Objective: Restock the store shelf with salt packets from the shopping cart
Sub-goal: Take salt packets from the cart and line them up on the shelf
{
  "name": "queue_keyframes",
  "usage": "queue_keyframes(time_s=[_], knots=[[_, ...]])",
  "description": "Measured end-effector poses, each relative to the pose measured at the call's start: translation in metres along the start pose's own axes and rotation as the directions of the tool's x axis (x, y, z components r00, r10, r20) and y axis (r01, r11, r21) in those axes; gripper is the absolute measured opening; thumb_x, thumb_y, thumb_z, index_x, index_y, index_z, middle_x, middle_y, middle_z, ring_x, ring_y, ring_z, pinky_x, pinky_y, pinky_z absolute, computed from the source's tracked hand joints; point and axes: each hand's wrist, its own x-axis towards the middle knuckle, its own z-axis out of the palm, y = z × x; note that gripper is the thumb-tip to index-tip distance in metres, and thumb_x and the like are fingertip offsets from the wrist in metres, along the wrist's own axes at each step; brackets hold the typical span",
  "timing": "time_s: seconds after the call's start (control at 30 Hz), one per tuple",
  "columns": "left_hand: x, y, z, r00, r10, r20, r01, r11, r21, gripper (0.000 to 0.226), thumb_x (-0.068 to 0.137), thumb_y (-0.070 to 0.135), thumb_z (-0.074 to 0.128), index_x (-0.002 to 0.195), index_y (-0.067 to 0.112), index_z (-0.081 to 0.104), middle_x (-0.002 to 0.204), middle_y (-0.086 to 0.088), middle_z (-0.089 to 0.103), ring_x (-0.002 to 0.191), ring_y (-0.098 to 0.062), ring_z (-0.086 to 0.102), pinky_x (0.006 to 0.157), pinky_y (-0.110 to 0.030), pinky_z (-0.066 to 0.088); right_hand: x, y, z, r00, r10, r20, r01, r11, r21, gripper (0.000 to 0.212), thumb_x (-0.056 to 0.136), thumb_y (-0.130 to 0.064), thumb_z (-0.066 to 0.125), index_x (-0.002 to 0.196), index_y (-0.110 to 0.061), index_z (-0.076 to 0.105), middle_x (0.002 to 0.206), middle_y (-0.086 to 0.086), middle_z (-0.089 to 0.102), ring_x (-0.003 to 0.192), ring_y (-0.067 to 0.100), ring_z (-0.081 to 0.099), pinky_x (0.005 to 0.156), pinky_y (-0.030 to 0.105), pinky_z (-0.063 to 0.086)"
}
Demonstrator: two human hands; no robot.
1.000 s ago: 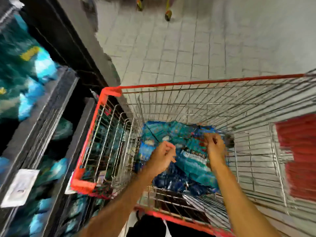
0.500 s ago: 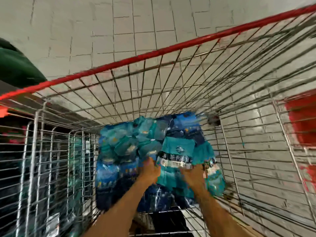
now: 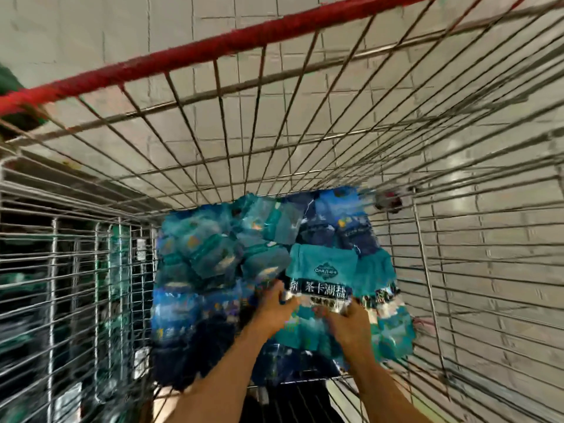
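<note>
Teal salt packet [image 3: 320, 270] now nearer than before, left hand [image 3: 276, 309] and right hand [image 3: 351, 323] fingers curled round its edges.

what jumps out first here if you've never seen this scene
A heap of teal and dark blue plastic salt packets fills the bottom of the wire shopping cart with the red rim. Near the centre, the left hand and right hand grip one teal packet with a black label band from either side.

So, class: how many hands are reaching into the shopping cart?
2: the left hand and right hand grip opposite sides of one teal salt packet on the pile.
</note>
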Motion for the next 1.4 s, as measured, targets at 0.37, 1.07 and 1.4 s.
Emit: queue_keyframes(time_s=[0.37, 1.07, 1.4], knots=[[-0.090, 0.027, -0.036, 0.992, 0.025, 0.124, -0.014, 0.996, -0.086, 0.065, 0.101, 0.027, 0.053, 0.153, 0.011, 0.019, 0.158, -0.012, 0.027, 0.140, -0.027, 0.036, 0.102, -0.033, 0.040, -0.050, -0.036, -0.066, 0.966, 0.004, 0.259, -0.070, 0.967, 0.245, 0.053, 0.060, -0.020, 0.092, 0.105, -0.012, 0.064, 0.096, 0.007, 0.076, 0.087, 0.026, 0.072, 0.077, 0.041, 0.058], [-0.516, -0.011, -0.245, 0.561, 0.108, -0.821, -0.692, 0.605, -0.393, 0.033, 0.068, 0.009, 0.087, 0.094, 0.016, 0.069, 0.081, 0.009, 0.076, 0.074, -0.002, 0.070, 0.060, -0.008, 0.048, -0.420, -0.276, -0.047, 0.514, -0.635, 0.577, 0.344, 0.769, 0.539, 0.037, 0.057, -0.023, 0.084, 0.093, -0.032, 0.076, 0.098, 0.007, 0.078, 0.085, 0.026, 0.075, 0.068, 0.039, 0.061], [-0.664, -0.027, -0.305, 0.189, 0.021, -0.982, -0.887, 0.432, -0.162, 0.031, 0.076, 0.022, 0.082, 0.100, 0.035, 0.069, 0.099, 0.006, 0.077, 0.093, -0.019, 0.074, 0.084, -0.044, 0.057, -0.562, -0.392, -0.025, 0.111, -0.717, 0.688, 0.395, 0.667, 0.632, 0.037, 0.067, -0.018, 0.085, 0.101, -0.009, 0.075, 0.104, 0.018, 0.075, 0.083, 0.029, 0.075, 0.065, 0.034, 0.060]])
